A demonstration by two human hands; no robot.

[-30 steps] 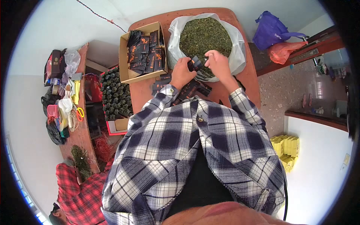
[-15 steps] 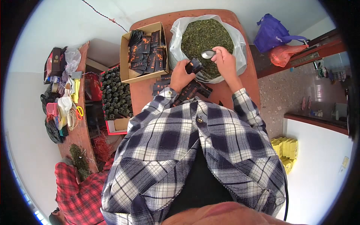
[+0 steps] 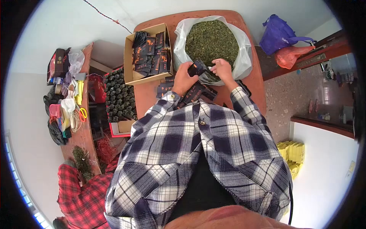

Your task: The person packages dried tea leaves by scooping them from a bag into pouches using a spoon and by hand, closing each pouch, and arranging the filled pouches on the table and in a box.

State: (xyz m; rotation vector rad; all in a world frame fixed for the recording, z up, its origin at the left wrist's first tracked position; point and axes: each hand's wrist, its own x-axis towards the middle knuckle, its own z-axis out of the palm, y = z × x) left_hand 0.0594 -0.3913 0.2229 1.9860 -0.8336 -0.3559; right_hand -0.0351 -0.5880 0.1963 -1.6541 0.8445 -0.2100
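Observation:
My left hand (image 3: pixel 184 79) grips a small black pouch (image 3: pixel 197 68) with its mouth facing right. Close beside it, my right hand (image 3: pixel 222 69) pinches a spoon (image 3: pixel 209 70), its bowl at the pouch's mouth; how far it reaches inside cannot be seen. Behind both hands stands a clear plastic bag (image 3: pixel 245 63) full of dried green leaves (image 3: pixel 211 38). Several black packets with orange print (image 3: pixel 195 92) lie on the table under my left wrist. A cardboard box (image 3: pixel 146 79) to the left holds more black packets (image 3: pixel 151 57).
A red-edged tray of black bundles (image 3: pixel 120 93) sits left of the table (image 3: pixel 257 99). Farther left, a side bench (image 3: pixel 88 129) carries scissors (image 3: pixel 83 114) and bags. A person in a red plaid shirt (image 3: pixel 84 196) is at lower left. A purple bag (image 3: pixel 276 36) hangs at right.
My right hand has moved down and slightly left, bringing the spoon from above the leaves to the pouch's mouth. My left hand keeps hold of the pouch.

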